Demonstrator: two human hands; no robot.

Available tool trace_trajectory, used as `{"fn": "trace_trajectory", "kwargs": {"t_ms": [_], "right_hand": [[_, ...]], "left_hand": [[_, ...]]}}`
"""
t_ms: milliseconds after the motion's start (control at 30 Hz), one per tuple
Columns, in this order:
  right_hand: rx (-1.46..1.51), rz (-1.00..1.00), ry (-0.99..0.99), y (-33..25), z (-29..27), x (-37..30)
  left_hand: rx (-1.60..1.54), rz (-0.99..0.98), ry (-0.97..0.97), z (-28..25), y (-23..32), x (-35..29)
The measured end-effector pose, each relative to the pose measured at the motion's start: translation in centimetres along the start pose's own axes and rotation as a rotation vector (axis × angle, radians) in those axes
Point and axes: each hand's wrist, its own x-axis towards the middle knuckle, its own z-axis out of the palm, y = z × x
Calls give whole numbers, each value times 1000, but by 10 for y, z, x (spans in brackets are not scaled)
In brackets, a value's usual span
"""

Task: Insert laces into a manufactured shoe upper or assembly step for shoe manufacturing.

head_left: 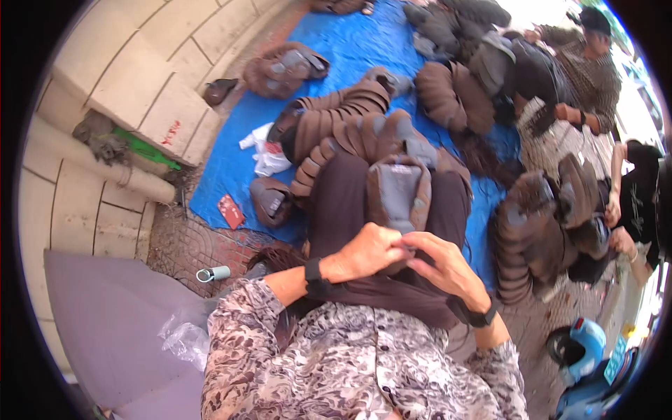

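Above my lap, my left hand (369,252) is closed, thumb and forefinger pinched together. Its fingertips meet those of my right hand (448,264), also pinching. Whatever lies between them is too small to make out. Just beyond the fingers, a brown and grey shoe upper (399,189) rests between my knees, its near end partly covered by my hands. Past my knees, long rows of brown uppers (357,129) lie nested into one another. A single brown and grey upper (271,201) sits beside my left knee.
A blue tarp (217,178) covers the ground. On it lie a white plastic bag (269,157) and a red booklet (231,211). A pale bottle (213,274) is at left, near a tiled wall (126,84). Co-workers (591,80) sit among more upper stacks (525,231); a blue scooter (595,371) stands lower right.
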Motion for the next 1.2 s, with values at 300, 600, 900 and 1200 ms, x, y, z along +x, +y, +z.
{"fn": "trace_trajectory", "kwargs": {"t_ms": [300,600,900,1200], "right_hand": [[235,322,141,50,5,-5],[296,594,228,71,0,9],[-96,225,387,58,19,23],[-176,138,355,65,23,24]], "left_hand": [[-151,-77,-12,-22,-18,26],[295,67,304,-21,-48,49],[-19,-201,256,-19,-44,34],[-646,-15,186,-55,26,24]]}}
